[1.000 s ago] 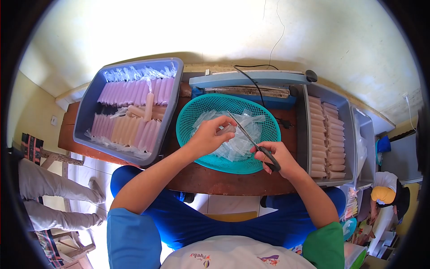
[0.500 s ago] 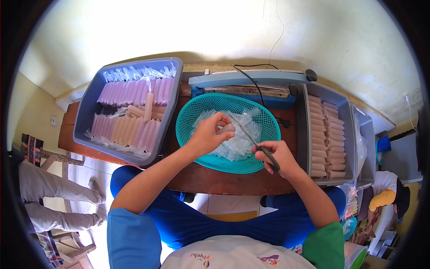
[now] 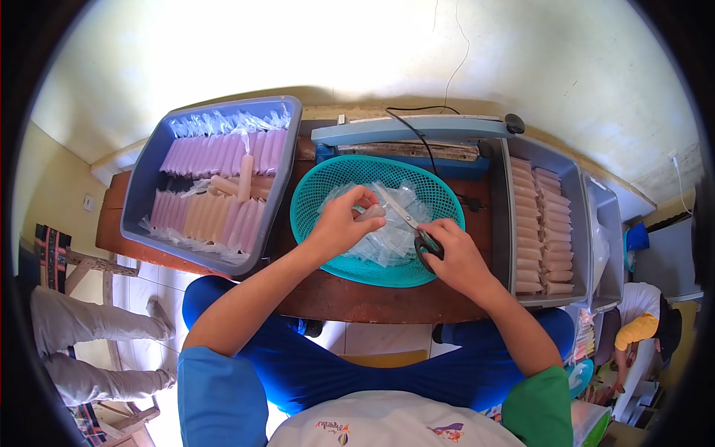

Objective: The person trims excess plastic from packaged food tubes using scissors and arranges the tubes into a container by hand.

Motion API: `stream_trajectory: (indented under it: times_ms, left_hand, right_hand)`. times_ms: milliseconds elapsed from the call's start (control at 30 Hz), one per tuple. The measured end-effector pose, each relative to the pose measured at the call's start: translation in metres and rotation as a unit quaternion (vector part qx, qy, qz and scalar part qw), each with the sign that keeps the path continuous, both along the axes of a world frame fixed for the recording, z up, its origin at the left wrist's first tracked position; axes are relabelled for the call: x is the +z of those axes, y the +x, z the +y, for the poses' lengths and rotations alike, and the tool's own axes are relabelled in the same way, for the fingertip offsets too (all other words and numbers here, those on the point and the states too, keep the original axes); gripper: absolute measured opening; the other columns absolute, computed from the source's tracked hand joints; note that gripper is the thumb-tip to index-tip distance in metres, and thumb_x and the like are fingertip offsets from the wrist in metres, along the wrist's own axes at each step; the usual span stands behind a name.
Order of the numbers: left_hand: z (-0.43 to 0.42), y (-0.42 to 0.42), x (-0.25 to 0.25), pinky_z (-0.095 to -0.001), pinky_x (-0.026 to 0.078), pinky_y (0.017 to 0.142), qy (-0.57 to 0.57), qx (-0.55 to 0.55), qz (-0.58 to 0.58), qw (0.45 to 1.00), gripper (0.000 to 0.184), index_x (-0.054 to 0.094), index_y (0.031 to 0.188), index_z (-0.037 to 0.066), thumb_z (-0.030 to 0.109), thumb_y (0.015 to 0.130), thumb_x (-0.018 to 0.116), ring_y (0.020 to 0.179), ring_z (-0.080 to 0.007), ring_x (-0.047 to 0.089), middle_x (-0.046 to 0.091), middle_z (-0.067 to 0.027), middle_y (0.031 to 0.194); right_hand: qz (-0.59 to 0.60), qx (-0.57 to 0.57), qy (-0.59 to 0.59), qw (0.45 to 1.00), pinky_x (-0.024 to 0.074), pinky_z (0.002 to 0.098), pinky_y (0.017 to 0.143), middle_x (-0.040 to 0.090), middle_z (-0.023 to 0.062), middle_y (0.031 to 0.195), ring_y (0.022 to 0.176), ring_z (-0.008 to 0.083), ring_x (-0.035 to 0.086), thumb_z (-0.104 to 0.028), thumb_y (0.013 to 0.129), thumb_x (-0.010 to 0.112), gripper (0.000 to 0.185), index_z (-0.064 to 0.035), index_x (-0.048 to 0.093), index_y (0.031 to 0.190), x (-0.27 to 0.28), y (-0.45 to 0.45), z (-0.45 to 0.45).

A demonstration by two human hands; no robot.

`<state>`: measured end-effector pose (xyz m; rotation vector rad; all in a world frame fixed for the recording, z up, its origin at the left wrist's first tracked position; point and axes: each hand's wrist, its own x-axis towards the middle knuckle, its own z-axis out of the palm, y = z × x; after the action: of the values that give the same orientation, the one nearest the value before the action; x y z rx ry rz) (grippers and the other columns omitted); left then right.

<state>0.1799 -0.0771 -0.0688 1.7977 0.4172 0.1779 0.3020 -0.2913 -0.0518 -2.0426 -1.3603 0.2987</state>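
My right hand (image 3: 448,252) is closed round the black handles of a pair of scissors (image 3: 402,212), whose metal blades point up and left towards my other hand. Between the fingers of my left hand (image 3: 345,223) is a translucent plastic piece (image 3: 371,214), mostly covered by the fingers. Both hands are over a turquoise mesh basket (image 3: 320,175). Cut strips of clear plastic (image 3: 395,246) lie heaped in it, below the blades.
Left stands a grey tub (image 3: 296,127) of filled purple and peach plastic tubes. Behind the basket is a blue bar sealer (image 3: 410,131) with a black cord. Grey trays (image 3: 506,223) of pinkish tubes stand right. Another person (image 3: 640,320) bends at far right; someone's legs (image 3: 104,313) show left.
The scissors have turned in my right hand, so their handle loops show more clearly. That hand has shifted slightly left and up. My left hand stays nearly in place.
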Motion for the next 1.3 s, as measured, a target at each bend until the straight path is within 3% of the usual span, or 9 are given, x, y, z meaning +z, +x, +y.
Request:
stream_trajectory:
  times_ms: [167, 367, 500, 700, 767, 833, 967, 1100, 1300]
  left_hand:
    - [0.001, 0.000, -0.002, -0.0234, 0.050, 0.060, -0.012, 0.009, -0.003, 1.000, 0.030, 0.053, 0.102, 0.000, 0.007, 0.080, 0.072, 0.077, -0.0123, 0.064, 0.060, -0.0089, 0.097]
    - [0.001, 0.002, -0.005, -0.0236, 0.050, 0.064, -0.067, 0.012, -0.044, 0.997, 0.029, 0.053, 0.102, 0.001, 0.006, 0.080, 0.071, 0.078, -0.0121, 0.064, 0.060, -0.0077, 0.096]
    - [0.000, 0.001, -0.004, -0.0259, 0.051, 0.078, -0.095, 0.006, -0.071, 0.993, 0.030, 0.053, 0.104, 0.002, 0.007, 0.082, 0.071, 0.089, -0.0134, 0.064, 0.063, -0.0079, 0.100]
    - [-0.007, 0.001, 0.008, -0.0282, 0.049, 0.085, -0.187, 0.013, -0.113, 0.976, 0.030, 0.053, 0.107, 0.002, 0.006, 0.083, 0.069, 0.097, -0.0145, 0.062, 0.066, -0.0101, 0.101]
    - [-0.011, 0.001, 0.013, -0.0294, 0.048, 0.087, -0.221, 0.013, -0.119, 0.968, 0.031, 0.052, 0.109, 0.003, 0.007, 0.084, 0.069, 0.098, -0.0152, 0.062, 0.067, -0.0112, 0.103]
    - [-0.015, 0.003, 0.017, -0.0338, 0.045, 0.096, -0.281, 0.005, -0.141, 0.949, 0.031, 0.049, 0.111, 0.006, 0.007, 0.086, 0.067, 0.106, -0.0212, 0.061, 0.064, -0.0173, 0.115]
    - [-0.035, 0.011, 0.027, -0.0345, 0.046, 0.095, -0.293, -0.006, -0.151, 0.944, 0.031, 0.048, 0.111, 0.006, 0.008, 0.087, 0.066, 0.105, -0.0224, 0.062, 0.064, -0.0181, 0.114]
    - [-0.054, 0.024, 0.032, -0.0339, 0.048, 0.091, -0.292, -0.040, -0.117, 0.949, 0.032, 0.049, 0.110, 0.006, 0.011, 0.086, 0.068, 0.103, -0.0210, 0.063, 0.066, -0.0171, 0.110]
    - [-0.094, 0.063, 0.042, -0.0301, 0.048, 0.088, -0.281, -0.056, -0.079, 0.955, 0.035, 0.056, 0.114, 0.004, 0.013, 0.084, 0.071, 0.098, -0.0158, 0.062, 0.067, -0.0111, 0.105]
  right_hand:
    - [-0.031, 0.016, -0.097, 0.995, 0.0532, 0.0434, 0.073, 0.054, 0.0155, 0.109, 0.086, 0.0361, 0.063, 0.000, 0.077, 0.062, 0.024, 0.0019, 0.061, 0.101, 0.003, -0.008, 0.000]
    - [-0.107, 0.040, -0.087, 0.990, 0.0530, 0.0426, 0.074, 0.056, 0.0151, 0.103, 0.086, 0.0346, 0.063, 0.000, 0.077, 0.061, 0.018, 0.0020, 0.061, 0.095, -0.018, -0.007, 0.000]
    - [-0.118, 0.033, -0.041, 0.992, 0.0521, 0.0425, 0.075, 0.058, 0.0145, 0.101, 0.086, 0.0339, 0.063, -0.002, 0.077, 0.063, 0.018, 0.0015, 0.062, 0.095, -0.009, -0.010, 0.002]
    - [0.020, 0.042, 0.019, 0.999, 0.0515, 0.0383, 0.076, 0.062, 0.0147, 0.102, 0.086, 0.0306, 0.064, -0.007, 0.077, 0.068, 0.021, 0.0000, 0.064, 0.097, 0.002, -0.003, 0.002]
    - [0.120, 0.020, 0.032, 0.992, 0.0516, 0.0348, 0.076, 0.063, 0.0146, 0.103, 0.085, 0.0267, 0.064, -0.010, 0.077, 0.070, 0.030, -0.0014, 0.064, 0.105, 0.007, -0.003, 0.002]
    - [0.139, 0.002, 0.049, 0.989, 0.0517, 0.0338, 0.077, 0.063, 0.0144, 0.103, 0.085, 0.0250, 0.064, -0.011, 0.078, 0.071, 0.033, -0.0017, 0.063, 0.109, 0.014, -0.003, 0.002]
    - [0.165, -0.002, 0.054, 0.985, 0.0530, 0.0308, 0.079, 0.064, 0.0111, 0.109, 0.092, 0.0189, 0.064, -0.009, 0.079, 0.072, 0.043, -0.0008, 0.058, 0.119, 0.029, 0.007, -0.008]
    - [0.218, -0.003, 0.065, 0.974, 0.0524, 0.0280, 0.078, 0.063, 0.0098, 0.107, 0.092, 0.0155, 0.063, -0.009, 0.082, 0.071, 0.039, -0.0006, 0.058, 0.118, 0.044, 0.026, -0.026]
    - [0.370, -0.028, 0.111, 0.922, 0.0514, 0.0255, 0.072, 0.066, 0.0064, 0.092, 0.082, 0.0098, 0.062, -0.011, 0.084, 0.070, 0.031, 0.0003, 0.061, 0.111, 0.052, 0.058, -0.054]
